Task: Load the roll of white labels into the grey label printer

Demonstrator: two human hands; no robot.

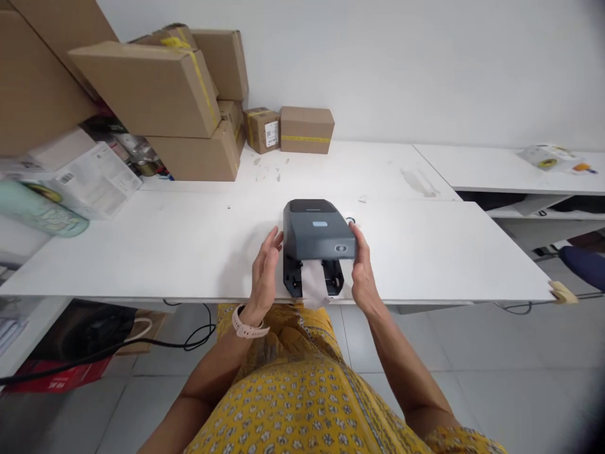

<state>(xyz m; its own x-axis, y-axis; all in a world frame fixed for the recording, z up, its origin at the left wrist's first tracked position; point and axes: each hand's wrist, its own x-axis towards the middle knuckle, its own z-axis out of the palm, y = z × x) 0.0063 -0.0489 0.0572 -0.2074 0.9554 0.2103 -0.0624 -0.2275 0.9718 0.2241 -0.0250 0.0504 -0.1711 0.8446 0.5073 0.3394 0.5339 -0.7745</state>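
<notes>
Obs.: label printer [319, 230] stands at the near edge of the table [165, 252], about mid-length, front toward the person. A white paper strip [314, 285] hangs out of the front and over the edge.

Hands: left hand [265, 271] is released, fingers spread, fingertips at the printer's left flank; I cannot tell whether they touch. Right hand [363, 265] lies flat against the right flank, fingers extended, not clenched.

Risks (judgement):
- The printer base sits close to the near edge. A pull toward the body could tip it off onto the floor.
- Only the right side looks firmly contacted, so a one-sided push could twist the unit.
- The upper shell looks raised over the black mechanism. If it drops, fingers or the strip could be pinched.
- The loose strip could crease or tear if a palm catches it.
</notes>
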